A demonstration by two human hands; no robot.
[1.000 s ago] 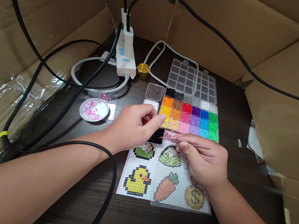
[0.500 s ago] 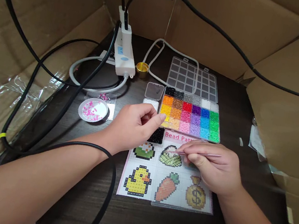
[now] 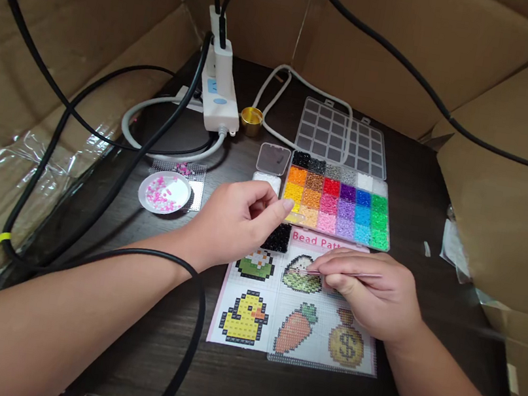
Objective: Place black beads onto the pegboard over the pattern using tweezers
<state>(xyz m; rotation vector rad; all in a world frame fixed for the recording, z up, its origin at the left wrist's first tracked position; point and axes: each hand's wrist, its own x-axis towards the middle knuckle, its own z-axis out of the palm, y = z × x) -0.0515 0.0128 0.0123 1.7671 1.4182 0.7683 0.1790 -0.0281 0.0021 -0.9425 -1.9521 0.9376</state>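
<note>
My right hand is closed around slim pinkish tweezers. Their tip is over the green and white design on the bead pattern sheet, where a clear pegboard lies on its right part. Thumb and curled fingers of my left hand are closed beside the bead case, near its yellow compartments. Whatever they pinch, if anything, is hidden. Under that hand's edge sits a small box of black beads; behind it, a box of white beads is partly covered.
A white dish of pink and white beads rests on another clear pegboard at left. Behind are a power strip, a gold cup and the case's clear lid. A black cable loops over my left forearm. Cardboard walls surround the table.
My right hand has moved slightly left with the tweezers, whose tip now sits a little to the right and lower over the design. My left hand stays in place.
</note>
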